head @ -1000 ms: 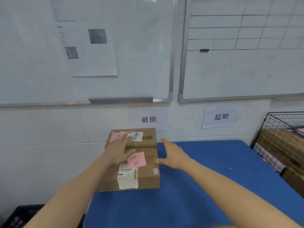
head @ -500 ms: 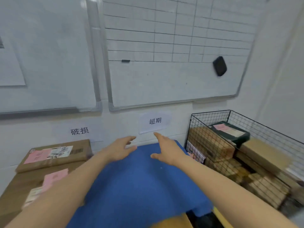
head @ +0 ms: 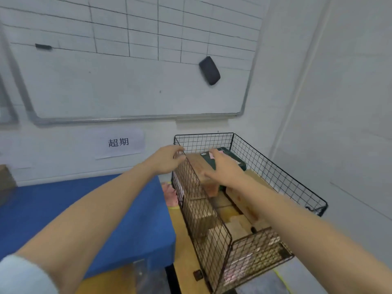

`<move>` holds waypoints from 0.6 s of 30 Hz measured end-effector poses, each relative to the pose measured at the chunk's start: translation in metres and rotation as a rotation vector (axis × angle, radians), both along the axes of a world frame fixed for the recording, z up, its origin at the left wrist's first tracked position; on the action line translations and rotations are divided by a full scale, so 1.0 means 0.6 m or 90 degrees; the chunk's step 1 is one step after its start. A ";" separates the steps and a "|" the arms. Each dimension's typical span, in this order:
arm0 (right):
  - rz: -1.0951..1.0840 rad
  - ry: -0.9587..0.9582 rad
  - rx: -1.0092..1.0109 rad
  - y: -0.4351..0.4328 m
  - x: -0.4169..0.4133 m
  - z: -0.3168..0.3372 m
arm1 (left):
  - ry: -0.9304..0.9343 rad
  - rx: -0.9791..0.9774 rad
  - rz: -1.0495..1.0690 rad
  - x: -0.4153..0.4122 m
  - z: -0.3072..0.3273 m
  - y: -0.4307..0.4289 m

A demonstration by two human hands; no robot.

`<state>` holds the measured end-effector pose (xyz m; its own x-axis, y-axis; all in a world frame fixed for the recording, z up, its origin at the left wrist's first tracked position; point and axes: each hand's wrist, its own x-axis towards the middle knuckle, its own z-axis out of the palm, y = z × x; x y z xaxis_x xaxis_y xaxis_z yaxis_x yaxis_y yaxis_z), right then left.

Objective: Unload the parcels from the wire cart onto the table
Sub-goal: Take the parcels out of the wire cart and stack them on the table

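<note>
While your left hand (head: 167,159) sits at the top rim of the wire cart (head: 282,177), fingers loosely spread and gripping nothing, your right hand (head: 222,169) lies flat and open over the dark green parcel (head: 234,158); contact is unclear. Brown parcels (head: 235,227) fill the cart beside the blue table (head: 84,209).

A black grid pattern is shown by the wire cart (head: 275,172). Just past the fingers (head: 214,154) of the right hand (head: 224,169), a dark green parcel (head: 232,155) with a pink label (head: 212,154) is seen. Brown parcels (head: 199,166) are seen beside those fingers. The table (head: 84,200) is covered in blue.
</note>
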<state>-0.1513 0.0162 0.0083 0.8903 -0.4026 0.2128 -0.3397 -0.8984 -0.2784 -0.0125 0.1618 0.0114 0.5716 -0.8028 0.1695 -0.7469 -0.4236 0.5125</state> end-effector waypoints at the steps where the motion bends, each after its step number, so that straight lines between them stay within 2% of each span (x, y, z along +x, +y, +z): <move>1: -0.009 0.003 -0.003 -0.027 -0.009 -0.003 | -0.003 0.013 0.000 -0.008 0.001 -0.027; 6: -0.045 -0.006 -0.001 -0.147 -0.026 -0.015 | -0.016 0.054 -0.004 -0.018 0.001 -0.161; 11: -0.048 0.024 -0.061 -0.263 -0.022 -0.044 | -0.075 0.109 -0.036 0.000 -0.024 -0.296; 14: -0.038 0.053 -0.046 -0.323 -0.002 -0.061 | -0.088 0.136 -0.027 0.022 -0.041 -0.373; 18: -0.010 0.103 -0.054 -0.396 0.034 -0.080 | -0.131 0.250 -0.034 0.050 -0.073 -0.441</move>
